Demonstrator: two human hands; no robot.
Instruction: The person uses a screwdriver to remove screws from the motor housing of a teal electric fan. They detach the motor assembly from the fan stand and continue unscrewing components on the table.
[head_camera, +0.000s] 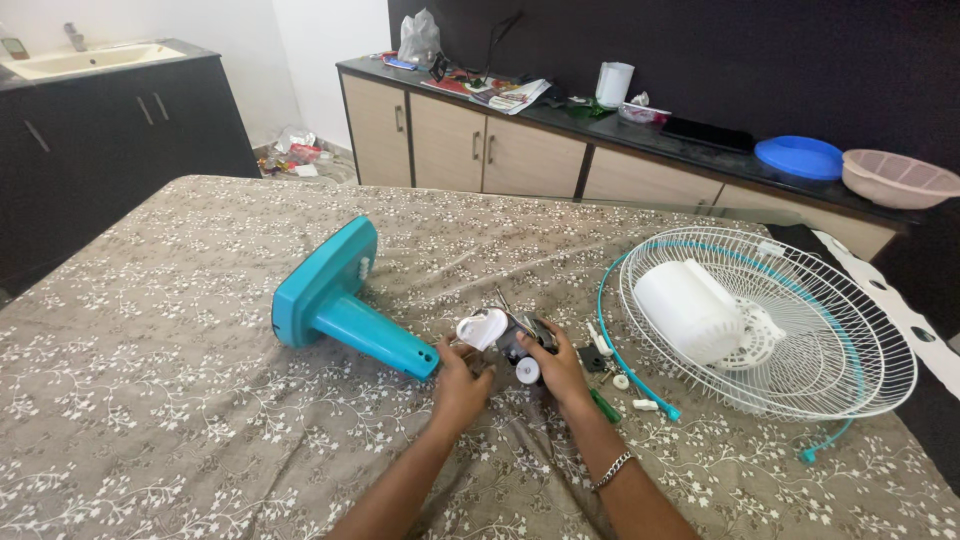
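Floral cloth (180, 400) | both hands (458, 388) (556, 370) grip clamped on motor unit (508, 335) | cabinets (480, 150) behind

Bright, even daylight — soft shadows; sharp focus; slight wide-angle bending at edges.

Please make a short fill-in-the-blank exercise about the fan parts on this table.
1. Both hands hold the small fan motor beside the ____ fan stand.
2. The white wire fan guard lies on the person's ____ side.
3. A metal ____ circles the right hand's wrist.

Missing words: turquoise; right; bracelet
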